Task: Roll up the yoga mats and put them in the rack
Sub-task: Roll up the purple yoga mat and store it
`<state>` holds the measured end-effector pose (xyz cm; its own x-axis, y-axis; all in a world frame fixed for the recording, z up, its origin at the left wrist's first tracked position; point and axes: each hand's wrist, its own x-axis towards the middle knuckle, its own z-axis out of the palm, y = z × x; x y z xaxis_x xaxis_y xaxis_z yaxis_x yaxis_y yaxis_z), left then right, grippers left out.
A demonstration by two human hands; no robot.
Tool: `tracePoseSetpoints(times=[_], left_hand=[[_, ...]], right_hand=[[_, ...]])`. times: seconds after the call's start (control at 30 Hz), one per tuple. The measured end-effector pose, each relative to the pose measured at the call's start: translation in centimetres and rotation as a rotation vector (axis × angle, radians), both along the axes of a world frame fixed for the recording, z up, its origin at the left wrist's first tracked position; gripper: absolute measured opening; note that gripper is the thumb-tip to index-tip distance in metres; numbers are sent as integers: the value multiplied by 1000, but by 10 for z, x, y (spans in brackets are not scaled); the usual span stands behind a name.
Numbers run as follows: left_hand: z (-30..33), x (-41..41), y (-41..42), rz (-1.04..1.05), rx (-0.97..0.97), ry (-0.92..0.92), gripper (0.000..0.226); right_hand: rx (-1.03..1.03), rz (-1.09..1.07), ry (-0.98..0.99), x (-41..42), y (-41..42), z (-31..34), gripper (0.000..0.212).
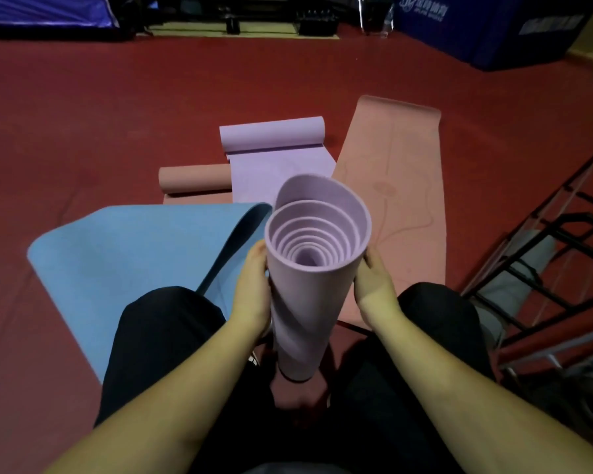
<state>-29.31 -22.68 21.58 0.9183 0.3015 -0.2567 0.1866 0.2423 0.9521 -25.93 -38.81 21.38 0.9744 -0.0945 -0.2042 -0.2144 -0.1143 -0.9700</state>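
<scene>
Both hands' grip (317, 285) clasps upright rolled lilac mat (305, 295); banner (459, 25) writing unreadable.

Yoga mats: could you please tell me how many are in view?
5: a purple roll held upright, a half-rolled purple mat, a pink one behind the blue mat, and a flat pink mat. The rack may hold more.

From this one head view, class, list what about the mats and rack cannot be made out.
- Rolled purple mat: its bottom end, too dark to tell whether it touches the floor.
- Left hand and right hand: fingertips, behind the roll.
- Black rack: cut off by the right edge.
- Grey roll in it: partly behind bars.
</scene>
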Motion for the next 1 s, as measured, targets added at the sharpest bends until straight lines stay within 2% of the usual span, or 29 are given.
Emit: tracePoseSetpoints(times=[0.03,0.1,0.23,0.4,0.5,0.6,0.67,0.77,0.87,0.93,0.97,1.0], left_hand=[[8,0,-1,-12,-61,-29,37],[16,-1,-5,-64,-69,-20,53],[19,-5,-14,-50,-55,41,52],[39,-3,-12,-6,-73,-4,66],[41,-2,-10,46,-109,-46,63],[18,-5,-14,116,-98,-19,61],[-3,-5,-16,146,-92,19,44],[-22,8,-14,112,-36,54,35],[-23,19,-3,39,191,79,32],[-5,20,2,10,163,-35,31],[1,19,3,-29,92,-123,34],[7,18,2,-77,44,-203,41]], right_hand=[[30,-20,-15,2,-1,4,17],[215,-35,38,6,0,14,32],[362,26,72,4,2,27,55],[375,12,65,1,8,57,50],[436,-2,50,9,4,62,44],[390,-36,95,5,14,28,38],[368,-99,119,2,20,1,35],[334,-89,200,13,19,-5,23],[138,-85,130,21,8,6,26],[106,-69,5,24,-1,14,19],[183,-39,-22,22,-4,19,23],[288,0,-27,20,-6,25,37]])
